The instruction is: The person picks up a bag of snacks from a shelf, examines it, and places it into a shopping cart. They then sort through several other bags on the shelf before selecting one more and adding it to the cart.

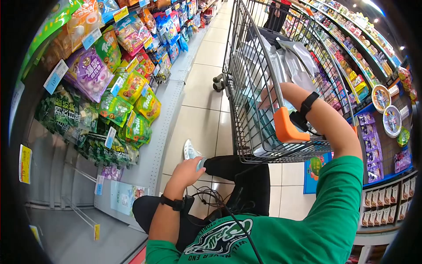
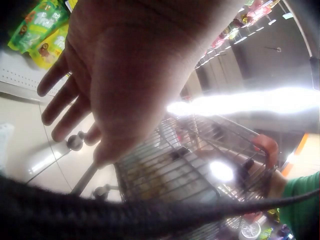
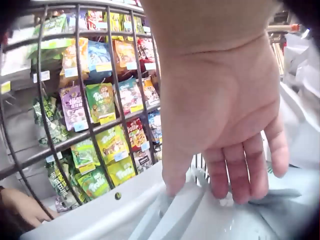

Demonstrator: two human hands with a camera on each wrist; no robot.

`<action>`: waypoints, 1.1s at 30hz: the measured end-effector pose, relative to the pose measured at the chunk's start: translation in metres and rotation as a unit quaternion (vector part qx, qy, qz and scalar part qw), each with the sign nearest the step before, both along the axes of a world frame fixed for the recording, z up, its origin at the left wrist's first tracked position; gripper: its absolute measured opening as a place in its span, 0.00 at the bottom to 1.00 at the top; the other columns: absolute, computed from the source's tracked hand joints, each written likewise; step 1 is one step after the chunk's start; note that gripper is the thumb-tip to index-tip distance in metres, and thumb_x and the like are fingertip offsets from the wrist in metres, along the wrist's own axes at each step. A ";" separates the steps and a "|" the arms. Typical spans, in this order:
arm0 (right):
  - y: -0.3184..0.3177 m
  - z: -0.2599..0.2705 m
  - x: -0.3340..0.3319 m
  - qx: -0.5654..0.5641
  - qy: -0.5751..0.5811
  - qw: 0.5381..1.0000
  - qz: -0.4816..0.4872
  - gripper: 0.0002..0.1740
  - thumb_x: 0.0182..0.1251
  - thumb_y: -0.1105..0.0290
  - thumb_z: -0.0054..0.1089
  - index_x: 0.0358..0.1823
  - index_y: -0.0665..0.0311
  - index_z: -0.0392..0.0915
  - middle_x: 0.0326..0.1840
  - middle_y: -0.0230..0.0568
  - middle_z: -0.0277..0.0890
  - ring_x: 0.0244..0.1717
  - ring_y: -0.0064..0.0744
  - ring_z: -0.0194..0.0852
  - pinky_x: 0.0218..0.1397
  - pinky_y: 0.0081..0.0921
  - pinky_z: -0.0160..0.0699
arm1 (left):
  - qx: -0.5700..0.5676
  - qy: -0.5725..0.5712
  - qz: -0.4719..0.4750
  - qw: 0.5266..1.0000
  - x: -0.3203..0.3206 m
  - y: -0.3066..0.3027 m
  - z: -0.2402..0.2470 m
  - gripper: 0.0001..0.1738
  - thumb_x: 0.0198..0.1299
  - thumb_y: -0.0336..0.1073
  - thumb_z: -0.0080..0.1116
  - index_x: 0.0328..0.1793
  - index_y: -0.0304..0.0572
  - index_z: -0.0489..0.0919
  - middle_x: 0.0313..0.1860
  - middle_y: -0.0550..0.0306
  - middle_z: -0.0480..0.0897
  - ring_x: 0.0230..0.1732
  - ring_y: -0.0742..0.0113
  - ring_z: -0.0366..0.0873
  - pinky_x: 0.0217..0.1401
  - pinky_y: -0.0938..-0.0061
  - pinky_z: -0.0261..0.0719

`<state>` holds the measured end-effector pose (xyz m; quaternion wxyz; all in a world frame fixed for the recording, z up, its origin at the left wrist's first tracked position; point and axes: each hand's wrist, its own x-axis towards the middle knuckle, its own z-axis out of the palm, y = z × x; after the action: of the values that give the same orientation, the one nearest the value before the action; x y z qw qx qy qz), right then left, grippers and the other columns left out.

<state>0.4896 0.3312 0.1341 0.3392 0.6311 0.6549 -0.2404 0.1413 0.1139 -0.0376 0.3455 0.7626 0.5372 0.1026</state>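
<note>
Inside the shopping cart [image 1: 288, 127], the right hand [image 1: 269, 96] reaches down among pale plastic bags [image 1: 299, 57]. Seen from the right wrist, that hand [image 3: 225, 120] points its nearly straight fingers downward, and the fingertips touch crinkled light-blue plastic [image 3: 200, 215]. Beside the cart, the left hand [image 1: 188, 171] hangs in front of the body near the knee, above a white shoe [image 1: 189, 149]. In the left wrist view the left hand [image 2: 120, 75] has its fingers extended and spread a little, with nothing seen in its grasp.
Candy bags [image 1: 90, 75] hang on the left shelf, above a grey ledge [image 1: 165, 105]. Black cables [image 1: 211, 193] lie across the person's lap. Stocked shelves [image 1: 351, 44] line the right side. Another person [image 1: 278, 15] stands beyond the cart on the tiled floor [image 1: 198, 97].
</note>
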 end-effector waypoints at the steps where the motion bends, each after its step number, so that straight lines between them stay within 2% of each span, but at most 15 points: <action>1: -0.001 -0.002 -0.002 -0.038 0.016 0.999 0.036 0.20 0.66 0.49 0.58 0.54 0.46 0.83 0.51 0.37 0.81 0.47 0.41 0.81 0.42 0.38 0.84 | 0.009 -0.004 -0.003 1.000 0.000 0.000 -0.002 0.28 0.59 0.46 0.60 0.64 0.41 0.75 0.52 0.38 0.82 0.55 0.42 0.78 0.58 0.55 0.76; 2: -0.002 -0.005 -0.003 -0.076 0.032 0.994 0.070 0.19 0.67 0.50 0.58 0.57 0.41 0.81 0.56 0.35 0.79 0.49 0.42 0.81 0.44 0.39 0.84 | 0.007 -0.003 -0.002 1.000 0.000 0.000 -0.003 0.28 0.59 0.46 0.60 0.64 0.41 0.75 0.52 0.38 0.82 0.55 0.42 0.78 0.58 0.55 0.76; 3: -0.004 -0.008 -0.002 -0.035 0.042 0.992 0.116 0.31 0.62 0.42 0.59 0.35 0.69 0.84 0.31 0.41 0.83 0.34 0.34 0.83 0.36 0.31 0.82 | 0.010 -0.002 -0.005 1.000 0.001 0.001 -0.002 0.28 0.59 0.46 0.59 0.64 0.41 0.75 0.52 0.39 0.82 0.55 0.42 0.78 0.58 0.55 0.76; 4: -0.004 -0.008 -0.004 -0.039 0.044 0.991 0.117 0.31 0.62 0.42 0.59 0.35 0.69 0.84 0.31 0.41 0.83 0.34 0.34 0.83 0.36 0.31 0.82 | 0.012 -0.001 -0.008 1.000 0.001 0.001 -0.002 0.29 0.59 0.46 0.59 0.64 0.40 0.75 0.52 0.39 0.82 0.55 0.42 0.78 0.58 0.55 0.76; 7: -0.004 0.000 -0.007 -0.102 0.025 0.994 -0.002 0.32 0.59 0.42 0.61 0.36 0.71 0.84 0.34 0.45 0.84 0.39 0.36 0.86 0.41 0.31 0.83 | -0.005 0.009 -0.012 1.000 0.003 0.002 0.004 0.29 0.59 0.46 0.60 0.64 0.40 0.75 0.52 0.39 0.83 0.55 0.42 0.79 0.58 0.56 0.76; 8: -0.008 0.011 -0.009 -0.114 0.022 0.993 0.019 0.32 0.57 0.40 0.63 0.39 0.68 0.84 0.36 0.45 0.85 0.39 0.37 0.86 0.42 0.31 0.83 | -0.009 0.009 -0.011 1.000 0.004 0.003 0.003 0.29 0.59 0.46 0.60 0.64 0.40 0.75 0.52 0.39 0.83 0.55 0.42 0.79 0.58 0.56 0.76; 10: -0.004 0.006 -0.011 -0.145 -0.036 0.989 -0.004 0.27 0.62 0.43 0.62 0.55 0.51 0.81 0.55 0.40 0.81 0.51 0.37 0.82 0.48 0.38 0.84 | 0.002 -0.002 -0.008 1.000 0.004 0.003 0.001 0.29 0.59 0.45 0.60 0.64 0.40 0.75 0.52 0.40 0.83 0.54 0.42 0.79 0.58 0.56 0.76; 13: -0.018 0.029 -0.016 -0.148 -0.028 0.987 -0.052 0.26 0.63 0.46 0.62 0.56 0.52 0.81 0.56 0.38 0.81 0.53 0.38 0.82 0.51 0.40 0.84 | 0.043 -0.006 -0.014 0.999 0.002 0.003 -0.010 0.26 0.61 0.46 0.59 0.62 0.42 0.75 0.48 0.40 0.83 0.51 0.42 0.80 0.55 0.54 0.77; 16: 0.038 -0.025 0.051 -0.178 -0.083 0.977 -0.081 0.24 0.64 0.48 0.59 0.57 0.52 0.81 0.58 0.38 0.80 0.53 0.38 0.82 0.55 0.41 0.82 | 0.025 -0.001 -0.006 1.000 0.003 0.003 0.004 0.26 0.60 0.46 0.60 0.63 0.44 0.75 0.49 0.40 0.83 0.51 0.42 0.80 0.55 0.54 0.77; 18: 0.002 0.011 0.022 -0.113 -0.039 0.989 -0.083 0.22 0.66 0.53 0.55 0.54 0.59 0.81 0.55 0.41 0.81 0.52 0.38 0.82 0.55 0.42 0.82 | 0.026 -0.006 -0.011 1.000 0.002 0.006 -0.002 0.26 0.60 0.46 0.60 0.63 0.45 0.75 0.49 0.40 0.83 0.52 0.42 0.80 0.56 0.54 0.77; 21: -0.014 0.027 0.022 -0.092 0.010 0.992 -0.088 0.25 0.63 0.50 0.60 0.51 0.64 0.80 0.51 0.44 0.82 0.51 0.40 0.82 0.52 0.42 0.83 | 0.018 -0.002 -0.004 1.000 0.000 0.004 -0.001 0.27 0.60 0.47 0.60 0.64 0.46 0.75 0.50 0.40 0.83 0.53 0.42 0.79 0.56 0.53 0.76; 22: -0.022 0.038 0.004 -0.100 -0.049 0.993 -0.039 0.28 0.60 0.48 0.64 0.51 0.64 0.80 0.49 0.45 0.82 0.49 0.41 0.82 0.50 0.42 0.84 | 0.003 0.002 0.004 1.000 -0.001 0.004 0.000 0.28 0.60 0.47 0.60 0.65 0.47 0.75 0.50 0.39 0.82 0.54 0.42 0.79 0.57 0.54 0.76; 24: -0.004 0.041 0.021 -0.059 -0.064 0.993 -0.075 0.30 0.57 0.46 0.68 0.50 0.63 0.80 0.47 0.45 0.82 0.47 0.42 0.82 0.49 0.42 0.84 | -0.005 0.002 -0.002 1.000 -0.002 0.005 -0.001 0.28 0.60 0.48 0.59 0.65 0.46 0.75 0.52 0.39 0.82 0.54 0.41 0.78 0.57 0.54 0.76; 29: -0.026 0.074 0.043 -0.022 -0.046 0.994 -0.101 0.38 0.56 0.38 0.66 0.53 0.65 0.77 0.48 0.47 0.81 0.43 0.45 0.82 0.42 0.44 0.83 | -0.004 -0.001 0.003 1.000 -0.006 0.002 -0.007 0.30 0.60 0.46 0.61 0.65 0.39 0.74 0.50 0.38 0.83 0.52 0.41 0.80 0.56 0.58 0.77; 33: -0.055 0.043 0.052 -0.043 -0.179 0.983 0.018 0.29 0.56 0.41 0.61 0.39 0.63 0.84 0.39 0.44 0.84 0.40 0.41 0.83 0.43 0.39 0.81 | -0.020 0.012 -0.005 1.000 -0.004 0.005 -0.010 0.29 0.61 0.48 0.58 0.65 0.43 0.74 0.52 0.40 0.82 0.55 0.42 0.79 0.58 0.55 0.76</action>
<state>0.5413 0.2762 0.1773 0.4819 0.6373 0.5836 -0.1451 0.1376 0.1185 -0.0472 0.3551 0.7591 0.5395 0.0813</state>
